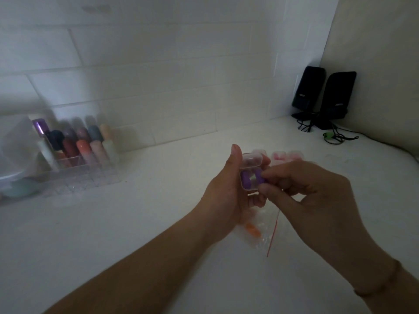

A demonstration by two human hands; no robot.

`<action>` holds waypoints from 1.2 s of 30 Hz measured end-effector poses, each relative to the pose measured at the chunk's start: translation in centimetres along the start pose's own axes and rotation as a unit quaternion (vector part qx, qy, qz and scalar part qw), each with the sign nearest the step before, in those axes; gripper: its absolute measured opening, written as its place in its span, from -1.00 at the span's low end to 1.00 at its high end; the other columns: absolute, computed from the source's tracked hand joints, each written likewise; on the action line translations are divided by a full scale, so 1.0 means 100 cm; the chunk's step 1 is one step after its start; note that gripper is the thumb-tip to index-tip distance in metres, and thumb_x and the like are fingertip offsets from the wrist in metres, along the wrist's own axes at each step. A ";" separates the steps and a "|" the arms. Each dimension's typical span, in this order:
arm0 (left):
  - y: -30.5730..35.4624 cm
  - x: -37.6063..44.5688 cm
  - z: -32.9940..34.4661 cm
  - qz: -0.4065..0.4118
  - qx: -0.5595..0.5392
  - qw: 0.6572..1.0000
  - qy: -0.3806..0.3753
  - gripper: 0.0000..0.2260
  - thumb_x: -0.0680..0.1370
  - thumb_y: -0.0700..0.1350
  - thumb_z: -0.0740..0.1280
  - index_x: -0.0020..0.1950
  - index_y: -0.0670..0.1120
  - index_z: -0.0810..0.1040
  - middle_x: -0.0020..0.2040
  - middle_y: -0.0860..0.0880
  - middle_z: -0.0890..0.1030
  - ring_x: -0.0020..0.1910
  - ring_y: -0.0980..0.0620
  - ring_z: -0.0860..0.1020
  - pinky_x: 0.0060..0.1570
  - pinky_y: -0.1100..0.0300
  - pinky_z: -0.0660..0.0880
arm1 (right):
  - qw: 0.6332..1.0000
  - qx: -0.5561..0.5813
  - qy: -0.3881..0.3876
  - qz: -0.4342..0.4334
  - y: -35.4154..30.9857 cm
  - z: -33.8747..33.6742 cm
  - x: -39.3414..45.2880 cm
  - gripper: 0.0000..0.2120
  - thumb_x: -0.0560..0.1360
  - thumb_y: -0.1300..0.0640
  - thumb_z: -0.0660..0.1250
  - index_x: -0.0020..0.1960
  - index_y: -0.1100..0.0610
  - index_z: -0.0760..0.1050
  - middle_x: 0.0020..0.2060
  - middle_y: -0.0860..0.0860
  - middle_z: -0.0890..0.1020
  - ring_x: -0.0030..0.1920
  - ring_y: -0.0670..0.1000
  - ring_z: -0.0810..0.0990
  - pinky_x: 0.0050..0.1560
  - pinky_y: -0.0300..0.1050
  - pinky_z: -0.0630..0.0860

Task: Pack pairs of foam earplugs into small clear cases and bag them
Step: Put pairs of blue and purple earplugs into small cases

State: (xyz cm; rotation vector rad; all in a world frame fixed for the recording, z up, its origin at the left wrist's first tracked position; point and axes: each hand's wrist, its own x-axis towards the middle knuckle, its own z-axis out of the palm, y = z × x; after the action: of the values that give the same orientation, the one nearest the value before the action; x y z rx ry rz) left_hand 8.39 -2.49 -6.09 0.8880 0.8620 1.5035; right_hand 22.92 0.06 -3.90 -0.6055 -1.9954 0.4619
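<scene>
My left hand (224, 191) grips a small clear case (251, 172) with its lid flipped up, above the white counter. Two purple earplugs (246, 179) lie in the case. My right hand (301, 189) pinches the right-hand purple earplug at the case's edge. Under my hands lies a clear zip bag (263, 232) with a red seal strip; an orange earplug (252, 230) shows inside it. Beyond the case, several more clear cases with pink earplugs (285, 156) sit on the counter, partly hidden by my fingers.
A clear organiser (74, 164) full of coloured tubes stands at the left by the tiled wall. Two black speakers (324, 96) with cables sit in the back right corner. A pale container (13, 155) is at the far left edge.
</scene>
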 end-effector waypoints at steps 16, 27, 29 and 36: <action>0.006 -0.002 0.001 -0.025 -0.114 0.990 -0.074 -0.61 0.36 -0.20 0.32 0.19 -0.18 0.45 -0.15 -0.14 0.51 -0.36 -0.01 0.42 -0.32 0.16 0.39 | 0.996 0.032 0.029 0.073 0.008 -0.008 0.006 -0.86 0.36 -0.09 0.38 -0.10 -0.12 0.60 -0.27 -0.14 0.61 -0.32 -0.04 0.55 -0.38 -0.31 0.44; -0.012 -0.014 0.000 0.227 0.361 0.898 -0.108 -0.44 0.65 -0.27 0.10 0.51 0.08 -0.11 0.32 0.14 0.25 -0.18 0.11 0.50 -0.10 0.24 0.47 | 0.985 -0.008 -0.078 0.152 0.004 -0.005 0.004 -0.90 0.42 -0.12 0.34 -0.16 -0.12 0.58 -0.14 -0.22 0.60 -0.22 -0.28 0.49 -0.23 -0.41 0.37; -0.011 -0.015 0.000 0.257 0.381 0.879 -0.127 -0.44 0.63 -0.33 0.10 0.51 0.01 -0.09 0.28 0.16 0.29 -0.15 0.08 0.50 -0.09 0.25 0.47 | 0.984 0.024 -0.072 0.161 0.002 -0.007 0.003 -0.96 0.42 -0.02 0.40 -0.19 -0.08 0.57 -0.22 -0.19 0.62 -0.28 -0.28 0.49 -0.23 -0.48 0.36; -0.005 -0.004 0.001 0.389 0.485 0.783 0.005 -0.65 0.43 -0.28 0.49 0.20 -0.19 0.57 0.09 -0.09 0.50 0.03 0.01 0.54 -0.10 0.25 0.51 | 0.962 0.151 -0.066 0.218 0.014 -0.012 0.008 -0.88 0.44 0.11 0.44 -0.03 -0.01 0.63 -0.27 -0.17 0.69 -0.24 -0.16 0.63 -0.19 -0.29 0.52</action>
State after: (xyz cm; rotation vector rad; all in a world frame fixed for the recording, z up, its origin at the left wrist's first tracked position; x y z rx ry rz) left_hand 8.71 -2.83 -6.58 2.2114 1.4163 1.6983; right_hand 23.97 1.70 -3.58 -0.8371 -1.8580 1.0771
